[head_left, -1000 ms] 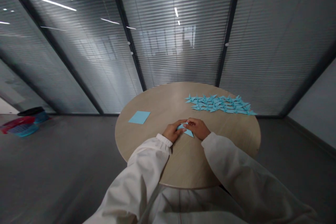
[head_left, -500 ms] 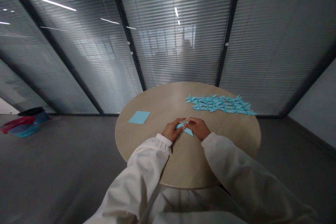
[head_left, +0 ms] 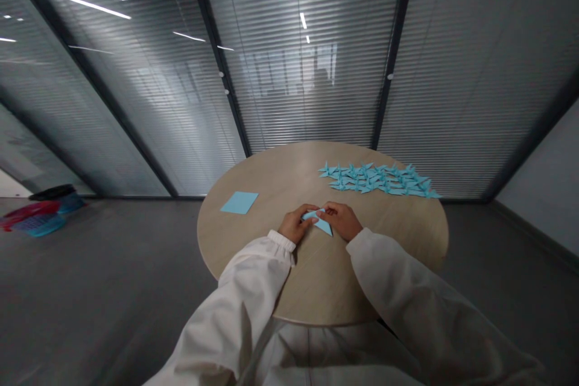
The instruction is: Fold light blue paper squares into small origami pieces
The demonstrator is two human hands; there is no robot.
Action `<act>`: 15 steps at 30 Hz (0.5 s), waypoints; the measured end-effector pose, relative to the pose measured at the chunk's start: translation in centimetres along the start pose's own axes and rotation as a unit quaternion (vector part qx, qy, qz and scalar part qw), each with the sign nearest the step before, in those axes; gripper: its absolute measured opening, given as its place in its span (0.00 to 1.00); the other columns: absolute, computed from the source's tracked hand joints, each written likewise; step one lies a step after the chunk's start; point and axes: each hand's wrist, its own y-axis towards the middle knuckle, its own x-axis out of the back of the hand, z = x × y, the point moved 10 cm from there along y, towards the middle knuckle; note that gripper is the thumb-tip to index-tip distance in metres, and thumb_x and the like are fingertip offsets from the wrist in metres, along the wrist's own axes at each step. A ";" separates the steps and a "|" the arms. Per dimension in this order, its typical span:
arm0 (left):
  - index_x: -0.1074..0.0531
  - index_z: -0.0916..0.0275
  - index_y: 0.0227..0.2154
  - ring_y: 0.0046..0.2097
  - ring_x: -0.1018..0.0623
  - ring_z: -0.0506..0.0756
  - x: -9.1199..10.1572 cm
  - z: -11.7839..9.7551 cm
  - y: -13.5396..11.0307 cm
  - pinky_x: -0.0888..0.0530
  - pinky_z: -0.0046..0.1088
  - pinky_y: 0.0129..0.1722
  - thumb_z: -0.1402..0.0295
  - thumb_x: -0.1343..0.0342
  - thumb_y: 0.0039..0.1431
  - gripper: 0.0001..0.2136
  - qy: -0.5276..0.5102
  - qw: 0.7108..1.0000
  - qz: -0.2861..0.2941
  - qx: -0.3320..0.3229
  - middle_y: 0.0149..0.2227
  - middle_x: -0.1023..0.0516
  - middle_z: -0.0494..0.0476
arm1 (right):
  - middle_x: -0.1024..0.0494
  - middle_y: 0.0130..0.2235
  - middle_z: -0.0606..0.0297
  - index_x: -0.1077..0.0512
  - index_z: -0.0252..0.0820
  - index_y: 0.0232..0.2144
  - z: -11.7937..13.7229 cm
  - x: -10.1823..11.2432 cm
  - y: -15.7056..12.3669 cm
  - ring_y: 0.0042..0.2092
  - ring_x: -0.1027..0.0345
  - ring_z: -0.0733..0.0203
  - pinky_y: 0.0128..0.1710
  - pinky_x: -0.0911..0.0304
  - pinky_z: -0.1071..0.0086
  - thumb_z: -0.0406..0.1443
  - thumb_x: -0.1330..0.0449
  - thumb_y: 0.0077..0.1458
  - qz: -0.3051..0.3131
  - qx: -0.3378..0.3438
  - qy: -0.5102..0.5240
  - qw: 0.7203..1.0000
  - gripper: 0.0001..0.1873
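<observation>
On the round wooden table (head_left: 325, 277) a small, partly folded piece of light blue paper (head_left: 322, 223) lies between my two hands. My left hand (head_left: 295, 224) pinches its left side with curled fingers. My right hand (head_left: 342, 220) presses on its right side, fingers bent onto the fold. Both arms wear white sleeves.
Several folded blue paper cranes (head_left: 377, 180) lie spread at the table's far right. A flat blue paper stack (head_left: 239, 202) rests at the table's left. Glass walls with blinds (head_left: 316, 60) stand behind. Red and blue baskets (head_left: 38, 216) sit on the floor at the far left.
The hands shifted only slightly on the blue paper; its fold looks a little tighter. Nothing else moved.
</observation>
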 end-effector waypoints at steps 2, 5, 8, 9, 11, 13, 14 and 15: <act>0.30 0.62 0.41 0.34 0.26 0.51 0.1 -0.1 0.0 0.31 0.25 0.35 0.63 0.47 0.53 0.14 -0.001 1.000 -0.001 -0.002 0.33 0.23 0.52 | 0.28 0.23 0.69 0.28 0.41 0.26 -0.2 -0.1 0.0 0.27 0.36 0.66 0.26 0.44 0.75 0.44 0.42 0.49 0.004 0.000 0.003 1.000 0.12; 0.30 0.63 0.40 0.31 0.27 0.50 0.2 0.0 -0.1 0.31 0.24 0.32 0.63 0.46 0.52 0.14 -0.007 1.000 -0.007 0.001 0.30 0.24 0.52 | 0.28 0.24 0.69 0.28 0.41 0.25 -0.2 -0.2 0.0 0.27 0.36 0.66 0.27 0.44 0.75 0.44 0.43 0.49 0.007 0.003 0.010 1.000 0.12; 0.30 0.64 0.41 0.27 0.27 0.50 0.0 0.7 0.0 0.31 0.24 0.30 0.61 0.44 0.50 0.16 -0.056 0.998 -0.007 0.024 0.25 0.25 0.50 | 0.30 0.22 0.69 0.29 0.40 0.23 0.0 0.0 0.0 0.26 0.37 0.66 0.26 0.45 0.75 0.44 0.43 0.49 0.007 0.007 0.011 1.000 0.13; 0.30 0.64 0.40 0.26 0.27 0.49 -0.2 1.1 0.0 0.31 0.23 0.28 0.60 0.43 0.49 0.17 -0.082 0.996 -0.007 0.038 0.24 0.25 0.50 | 0.30 0.22 0.69 0.30 0.40 0.23 0.0 0.1 0.0 0.26 0.38 0.66 0.26 0.45 0.75 0.44 0.43 0.49 0.005 0.008 0.010 1.000 0.13; 0.30 0.66 0.39 0.23 0.28 0.49 -0.4 2.0 0.1 0.32 0.22 0.23 0.58 0.43 0.48 0.18 -0.135 0.988 -0.013 0.071 0.22 0.26 0.51 | 0.31 0.21 0.69 0.31 0.40 0.21 0.0 0.4 0.1 0.25 0.39 0.66 0.25 0.46 0.75 0.44 0.43 0.49 -0.003 0.007 0.009 1.000 0.14; 0.29 0.67 0.35 0.19 0.31 0.48 -0.5 3.0 0.2 0.34 0.21 0.19 0.55 0.44 0.48 0.19 -0.176 0.979 -0.024 0.102 0.21 0.26 0.52 | 0.32 0.21 0.69 0.31 0.40 0.21 -0.1 0.4 0.1 0.25 0.39 0.66 0.26 0.46 0.75 0.45 0.44 0.49 -0.006 0.004 0.016 1.000 0.15; 0.28 0.68 0.34 0.18 0.32 0.47 -0.5 3.3 0.2 0.35 0.21 0.18 0.55 0.44 0.47 0.19 -0.192 0.975 -0.029 0.111 0.21 0.26 0.52 | 0.31 0.21 0.69 0.32 0.40 0.21 -0.2 0.4 0.1 0.26 0.39 0.66 0.26 0.46 0.74 0.45 0.44 0.49 -0.004 0.003 0.022 1.000 0.15; 0.28 0.68 0.33 0.17 0.33 0.46 -0.4 3.6 0.3 0.35 0.21 0.17 0.55 0.43 0.47 0.19 -0.206 0.971 -0.034 0.115 0.20 0.26 0.53 | 0.31 0.22 0.69 0.32 0.40 0.21 -0.3 0.2 0.2 0.26 0.38 0.66 0.26 0.46 0.74 0.45 0.45 0.49 0.000 0.002 0.028 1.000 0.15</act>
